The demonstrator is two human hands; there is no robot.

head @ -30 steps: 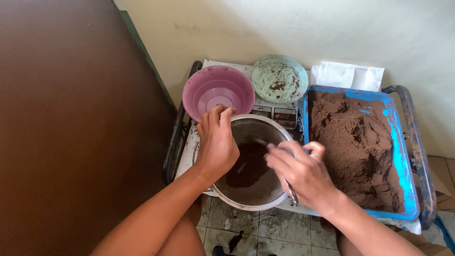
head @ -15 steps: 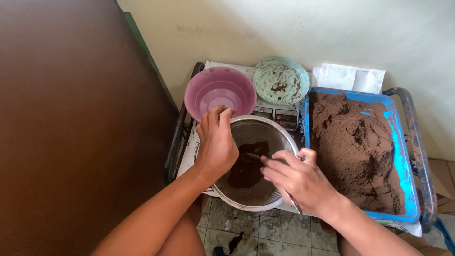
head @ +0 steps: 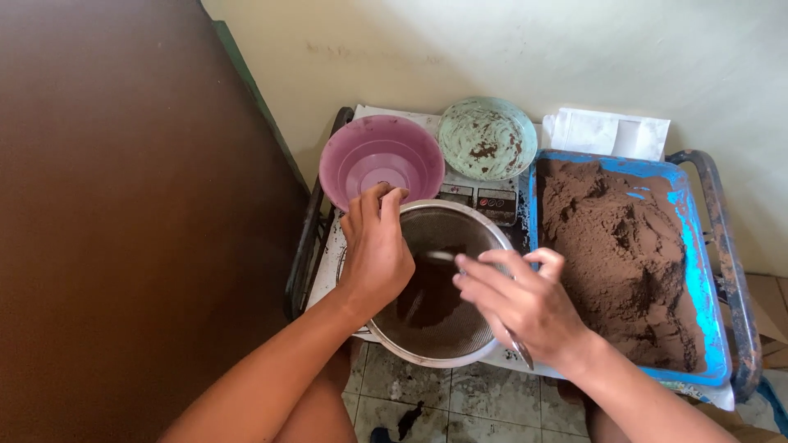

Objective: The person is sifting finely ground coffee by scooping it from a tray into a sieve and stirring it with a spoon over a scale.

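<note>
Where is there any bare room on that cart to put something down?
Hardly any. The white paper behind the blue tray is bare. Elsewhere pink bowl, green bowl, sieve and both hands crowd it.

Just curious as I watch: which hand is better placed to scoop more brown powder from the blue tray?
Probably the right hand: it holds the spoon beside the blue tray, while the left hand grips the sieve rim.

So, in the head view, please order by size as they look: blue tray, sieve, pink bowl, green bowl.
1. blue tray, clearly largest.
2. sieve, though the hands cover part of it.
3. pink bowl.
4. green bowl.
The two bowls look nearly alike; the pink one seems slightly larger, but I am not sure.
</note>
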